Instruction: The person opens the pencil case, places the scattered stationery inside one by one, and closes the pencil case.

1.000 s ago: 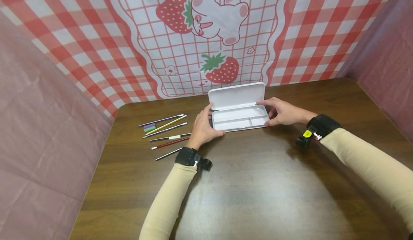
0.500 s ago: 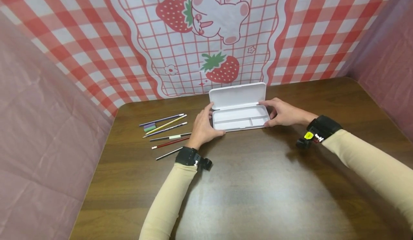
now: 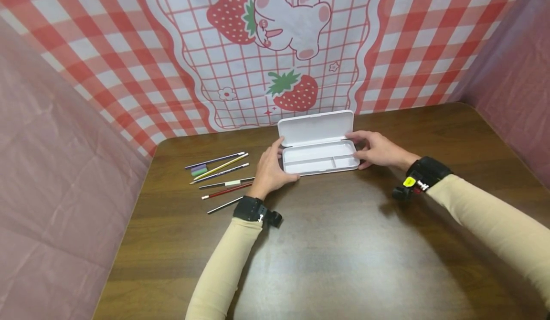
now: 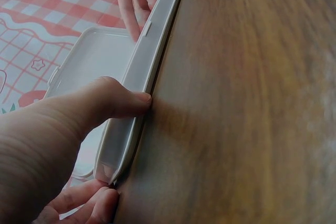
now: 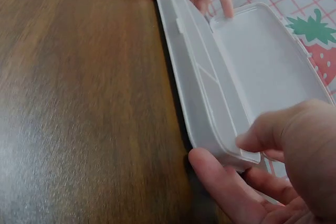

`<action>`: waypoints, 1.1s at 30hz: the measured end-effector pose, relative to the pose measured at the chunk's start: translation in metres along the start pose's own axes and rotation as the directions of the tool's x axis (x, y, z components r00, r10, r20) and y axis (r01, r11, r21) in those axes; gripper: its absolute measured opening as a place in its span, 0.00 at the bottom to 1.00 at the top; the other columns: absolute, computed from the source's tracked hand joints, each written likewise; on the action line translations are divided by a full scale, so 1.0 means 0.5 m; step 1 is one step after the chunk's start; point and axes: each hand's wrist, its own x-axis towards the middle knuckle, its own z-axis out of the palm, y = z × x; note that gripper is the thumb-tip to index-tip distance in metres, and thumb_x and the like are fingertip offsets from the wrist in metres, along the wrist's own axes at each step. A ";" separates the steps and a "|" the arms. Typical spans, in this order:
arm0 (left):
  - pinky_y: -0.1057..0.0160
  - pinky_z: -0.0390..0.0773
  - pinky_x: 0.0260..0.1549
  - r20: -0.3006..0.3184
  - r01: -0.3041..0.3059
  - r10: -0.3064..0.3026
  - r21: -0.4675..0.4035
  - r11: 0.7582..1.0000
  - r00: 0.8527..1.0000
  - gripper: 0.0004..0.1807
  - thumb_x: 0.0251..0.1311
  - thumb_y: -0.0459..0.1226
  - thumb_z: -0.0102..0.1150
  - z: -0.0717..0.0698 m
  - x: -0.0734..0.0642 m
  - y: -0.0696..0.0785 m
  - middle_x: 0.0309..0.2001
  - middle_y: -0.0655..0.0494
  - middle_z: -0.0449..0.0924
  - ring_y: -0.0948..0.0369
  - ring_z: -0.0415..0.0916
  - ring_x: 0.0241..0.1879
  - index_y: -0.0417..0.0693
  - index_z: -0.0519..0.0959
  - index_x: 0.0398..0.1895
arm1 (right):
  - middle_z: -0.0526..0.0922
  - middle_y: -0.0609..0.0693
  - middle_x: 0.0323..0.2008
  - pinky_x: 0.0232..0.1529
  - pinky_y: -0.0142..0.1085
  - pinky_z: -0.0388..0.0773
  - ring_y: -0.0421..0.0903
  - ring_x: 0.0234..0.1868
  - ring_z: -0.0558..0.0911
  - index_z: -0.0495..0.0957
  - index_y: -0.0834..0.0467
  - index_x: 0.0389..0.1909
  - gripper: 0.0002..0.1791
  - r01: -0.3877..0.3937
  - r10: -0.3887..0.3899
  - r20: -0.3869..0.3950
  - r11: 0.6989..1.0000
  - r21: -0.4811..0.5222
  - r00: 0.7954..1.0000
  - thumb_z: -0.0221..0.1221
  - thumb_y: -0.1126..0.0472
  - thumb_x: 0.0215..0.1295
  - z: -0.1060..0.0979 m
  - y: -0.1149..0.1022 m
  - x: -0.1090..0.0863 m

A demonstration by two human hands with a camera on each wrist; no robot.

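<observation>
A white pencil case point(image 3: 309, 154) stands on the table with its lid point(image 3: 316, 127) raised against the back cloth. Dividers split its bare inside into compartments. My left hand point(image 3: 269, 169) grips the left end, its thumb along the front wall and fingers at the left side, as the left wrist view confirms. At the other end my right hand point(image 3: 380, 150) holds the right corner. In the right wrist view, the right thumb point(image 5: 257, 135) presses on the rim while a finger point(image 5: 218, 179) touches the outer wall from below.
Left of the case lie several pencils, among them a yellow pencil point(image 3: 221, 168) and a red pencil point(image 3: 225, 192). A purple-and-green block point(image 3: 199, 170) sits among them. A pale small block point(image 3: 233, 183) rests on a dark pencil. Behind hangs a red checked cloth point(image 3: 412, 48).
My right thumb has moved from the case's front right corner up onto its right rim. The case and my left hand stay nearly still.
</observation>
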 end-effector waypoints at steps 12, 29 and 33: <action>0.43 0.78 0.75 -0.001 -0.003 0.003 0.000 1.000 1.000 0.67 0.46 0.40 0.89 -0.001 -0.001 0.002 0.71 0.38 0.81 0.43 0.81 0.70 0.47 0.58 0.90 | 0.74 0.73 0.69 0.34 0.35 0.92 0.50 0.45 0.81 0.71 0.69 0.80 0.31 -0.047 0.048 -0.060 0.999 0.028 0.997 0.63 0.71 0.79 0.006 0.003 0.007; 0.42 0.78 0.75 -0.005 0.000 0.000 -0.010 1.000 1.000 0.68 0.46 0.40 0.89 -0.001 -0.001 0.005 0.71 0.38 0.81 0.43 0.80 0.70 0.46 0.58 0.90 | 0.73 0.66 0.57 0.36 0.34 0.92 0.50 0.45 0.81 0.69 0.67 0.81 0.31 -0.065 0.065 -0.016 0.997 0.036 0.998 0.62 0.70 0.80 -0.005 -0.001 0.009; 0.42 0.77 0.76 -0.001 -0.002 0.002 -0.006 1.000 1.000 0.67 0.47 0.40 0.89 0.000 -0.001 0.004 0.72 0.37 0.80 0.42 0.80 0.70 0.46 0.58 0.90 | 0.72 0.68 0.61 0.38 0.33 0.92 0.53 0.48 0.80 0.69 0.66 0.81 0.32 -0.051 0.052 -0.009 0.998 0.030 0.999 0.63 0.69 0.80 -0.004 0.005 0.006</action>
